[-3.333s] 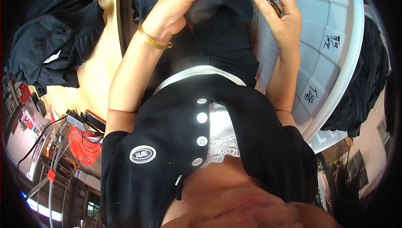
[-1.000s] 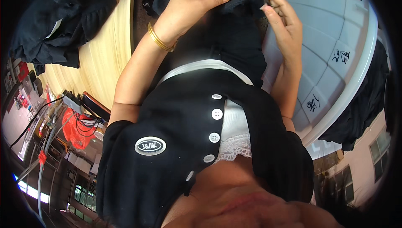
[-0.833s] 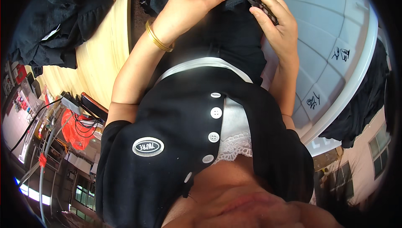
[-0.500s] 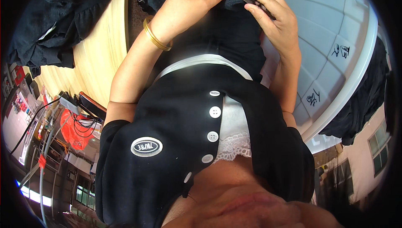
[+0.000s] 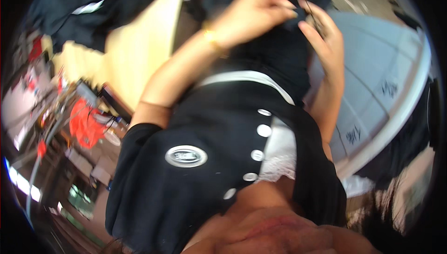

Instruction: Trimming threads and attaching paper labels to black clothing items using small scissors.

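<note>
My right hand (image 5: 326, 35) is closed around a small dark pair of thread snips (image 5: 315, 21), blurred now; its pointed blade showed more sharply in the earlier frame. Close by on the left is my left hand (image 5: 263, 9), a gold bangle (image 5: 212, 39) on its wrist. Its index finger reaches toward the right fingertips, while the thumb and other fingers bend below. Motion smear hides whether it grips anything. Black cloth (image 5: 274, 39) lies under and behind both hands, over my lap.
A pale wooden tabletop (image 5: 139, 35) with a heap of black garments (image 5: 116, 2) lies at the left. A large whitish plastic tub (image 5: 368, 58) stands at the right, dark cloth (image 5: 396, 147) beyond its rim. A red plastic bag (image 5: 86, 123) and cables are at the lower left.
The whole view has shifted and blurred. The left fingers, earlier pinching black cloth beside the snips' blade, now reach across toward the right hand. The snips remain in the right hand.
</note>
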`<state>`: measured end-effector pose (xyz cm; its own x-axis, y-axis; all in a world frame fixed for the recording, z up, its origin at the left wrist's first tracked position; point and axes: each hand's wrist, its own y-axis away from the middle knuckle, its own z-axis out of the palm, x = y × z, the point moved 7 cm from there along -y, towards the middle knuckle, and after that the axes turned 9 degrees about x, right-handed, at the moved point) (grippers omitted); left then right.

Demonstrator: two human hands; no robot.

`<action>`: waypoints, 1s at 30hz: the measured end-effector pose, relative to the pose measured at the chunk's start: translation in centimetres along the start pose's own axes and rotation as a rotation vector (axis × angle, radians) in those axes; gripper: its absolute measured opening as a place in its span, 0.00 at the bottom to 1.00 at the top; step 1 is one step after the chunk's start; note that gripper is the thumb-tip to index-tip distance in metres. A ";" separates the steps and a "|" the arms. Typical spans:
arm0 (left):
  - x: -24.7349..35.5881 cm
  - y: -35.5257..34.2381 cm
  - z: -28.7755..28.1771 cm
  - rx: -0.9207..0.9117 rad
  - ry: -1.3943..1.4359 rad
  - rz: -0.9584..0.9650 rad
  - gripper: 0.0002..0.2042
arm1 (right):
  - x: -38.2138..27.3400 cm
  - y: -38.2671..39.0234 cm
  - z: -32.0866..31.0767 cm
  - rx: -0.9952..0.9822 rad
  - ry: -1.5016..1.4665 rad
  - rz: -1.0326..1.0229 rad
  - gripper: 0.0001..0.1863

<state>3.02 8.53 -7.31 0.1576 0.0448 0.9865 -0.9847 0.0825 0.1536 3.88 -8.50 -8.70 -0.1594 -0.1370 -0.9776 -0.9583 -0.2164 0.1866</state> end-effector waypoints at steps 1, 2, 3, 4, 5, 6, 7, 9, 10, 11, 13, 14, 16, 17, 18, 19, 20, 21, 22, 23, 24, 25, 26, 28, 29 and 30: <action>-0.1 0.3 -0.1 -0.017 0.015 -0.005 0.17 | 0.2 0.0 0.0 0.015 0.038 -0.006 0.12; -0.1 0.5 -0.1 -0.025 -0.005 0.003 0.16 | 0.4 -0.1 0.1 0.027 0.075 -0.011 0.09; -0.1 0.7 -0.6 0.014 -0.038 0.037 0.16 | 0.7 -0.2 -0.3 0.059 0.080 0.009 0.07; -0.2 0.7 -0.8 0.012 -0.125 0.061 0.16 | 1.0 -0.4 -0.7 0.101 0.096 0.037 0.05; -1.1 0.8 -0.9 -0.019 -0.136 -0.008 0.16 | 0.8 -0.7 -1.1 0.124 0.036 -0.006 0.05; -1.8 1.0 -1.0 -0.039 -0.157 -0.051 0.15 | 0.6 -0.9 -1.7 0.149 -0.044 -0.020 0.04; -1.7 1.1 -1.3 -0.033 -0.305 0.054 0.15 | 0.5 -1.1 -2.3 0.187 -0.003 -0.033 0.04; -1.9 1.4 -1.6 0.000 -0.583 0.197 0.18 | 0.2 -1.4 -3.4 0.237 0.067 -0.056 0.05; -1.7 1.4 -1.7 0.045 -0.577 0.283 0.16 | 0.0 -1.5 -4.0 0.289 0.085 -0.080 0.05; -3.1 1.5 -1.8 -0.001 -0.402 0.095 0.14 | -0.2 -1.7 -4.1 0.288 0.106 -0.111 0.06; -4.0 1.4 -2.1 0.003 -0.167 -0.037 0.13 | -0.5 -2.0 -4.0 0.299 0.124 -0.176 0.08; -5.1 1.3 -2.3 0.021 -0.032 -0.225 0.13 | -0.6 -2.0 -3.8 0.317 0.106 -0.197 0.09; -4.4 1.0 -2.8 0.034 0.008 -0.192 0.12 | -0.5 -2.0 -2.9 0.320 0.247 -0.191 0.12; -4.0 1.0 -2.7 0.003 0.027 -0.179 0.12 | -0.6 -1.7 -2.4 0.285 0.225 -0.207 0.15; -3.9 0.9 -2.9 0.003 0.135 -0.214 0.14 | -0.5 -1.5 -1.8 0.249 0.308 -0.178 0.19; -3.9 1.0 -2.9 0.004 0.240 -0.252 0.16 | -1.3 -1.1 -1.1 0.185 0.302 -0.269 0.19; -3.7 1.0 -3.0 0.002 0.242 -0.254 0.16 | -1.6 -0.7 -0.6 0.148 0.315 -0.281 0.20; -3.3 1.0 -3.0 -0.011 0.244 -0.224 0.16 | -1.9 -0.4 -0.4 0.150 0.315 -0.278 0.20; -3.0 1.1 -2.9 -0.024 0.247 -0.193 0.16 | -2.4 0.1 0.2 0.089 0.376 -0.343 0.20; -3.0 1.1 -2.8 -0.026 0.249 -0.194 0.16 | -2.8 0.4 1.0 0.027 0.424 -0.409 0.20; -2.8 1.2 -2.6 -0.038 0.240 -0.187 0.17 | -2.9 0.5 1.2 0.029 0.442 -0.404 0.20; -2.7 1.2 -2.4 -0.048 0.231 -0.180 0.17 | -3.1 0.6 1.6 0.014 0.473 -0.440 0.19; -2.6 1.2 -2.2 -0.050 0.233 -0.181 0.17 | -3.1 0.6 2.0 -0.008 0.501 -0.455 0.19; 0.2 1.4 -1.7 -0.112 0.174 0.175 0.17 | -3.0 0.5 2.4 -0.017 0.515 -0.458 0.18; 1.2 1.7 -1.6 -0.129 0.155 0.294 0.17 | -2.9 0.5 2.7 -0.037 0.534 -0.462 0.18; 0.2 1.5 -1.8 -0.070 0.139 0.121 0.17 | -2.7 0.4 2.8 -0.049 0.558 -0.450 0.18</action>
<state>1.67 10.47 -6.95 0.0514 0.1951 0.9794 -0.9903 0.1366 0.0248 3.24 -5.47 -6.24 0.4063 -0.4954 -0.7678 -0.8887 -0.4096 -0.2060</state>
